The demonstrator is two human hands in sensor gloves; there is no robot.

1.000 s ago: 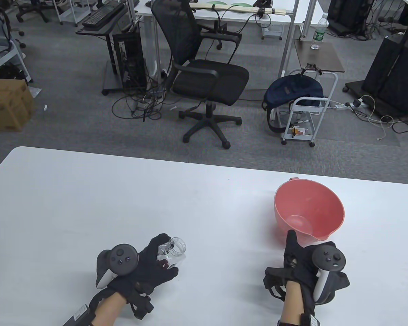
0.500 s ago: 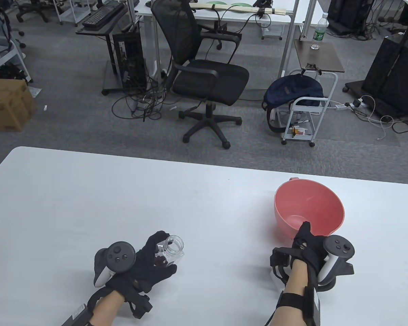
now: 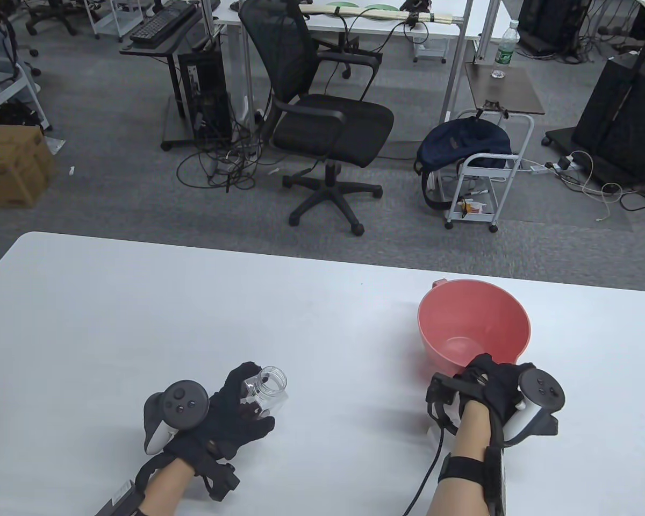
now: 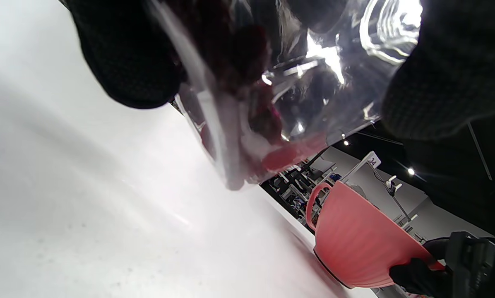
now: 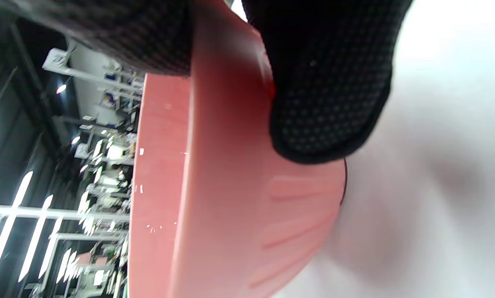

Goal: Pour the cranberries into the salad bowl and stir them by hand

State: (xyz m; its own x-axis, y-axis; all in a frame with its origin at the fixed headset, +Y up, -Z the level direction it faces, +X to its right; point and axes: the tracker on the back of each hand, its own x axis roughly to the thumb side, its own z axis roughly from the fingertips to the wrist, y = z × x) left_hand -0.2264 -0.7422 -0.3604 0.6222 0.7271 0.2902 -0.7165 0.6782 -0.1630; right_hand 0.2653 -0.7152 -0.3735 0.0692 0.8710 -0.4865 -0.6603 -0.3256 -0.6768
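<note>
Your left grip [image 3: 231, 414] clasps open jar [image 3: 266, 388], cranberries [image 4: 247, 74] inside, well left of bowl [image 3: 473, 328]. Your right grip [image 3: 494, 376] clamps bowl near rim. Risks: jar tilts early, berries spill on surface [image 3: 140, 301]; bowl, held by rim alone, tips.

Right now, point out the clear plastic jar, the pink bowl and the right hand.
clear plastic jar [image 3: 269, 388], table view, its side wall
pink bowl [image 3: 475, 317], table view, inner far wall
right hand [image 3: 492, 373], table view, back of glove
</note>
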